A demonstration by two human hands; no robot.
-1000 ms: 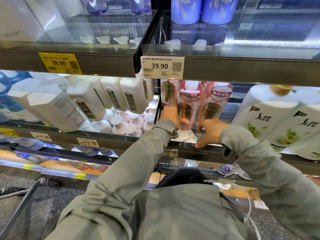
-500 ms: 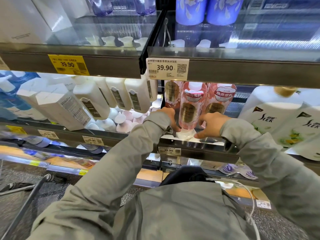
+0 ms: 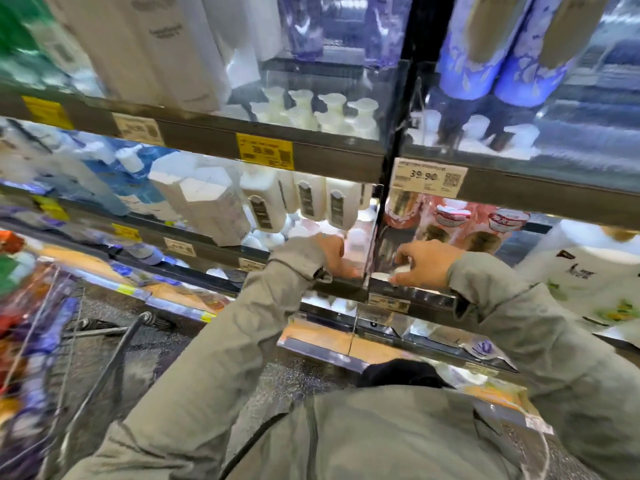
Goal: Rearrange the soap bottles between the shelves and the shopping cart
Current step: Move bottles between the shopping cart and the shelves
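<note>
Pink soap bottles with gold labels stand on the middle shelf, right of a clear divider. My right hand hovers low in front of them, its loosely bent fingers reaching down to the shelf's front lip beside a white cap; it grips no bottle. My left hand is left of the divider, fingers resting on the shelf edge near pale pink caps. The shopping cart, holding colourful goods, is at the lower left. The picture is motion-blurred.
White bottles and white boxes fill the middle shelf's left bay. Large white bottles stand at the far right. Blue floral bottles sit on the glass shelf above, behind price tags. The cart's handle lies below my left arm.
My left hand has let go of the pink bottle and moved left past the divider to the shelf edge. My right hand sank slightly. The view swung left, bringing the cart into sight.
</note>
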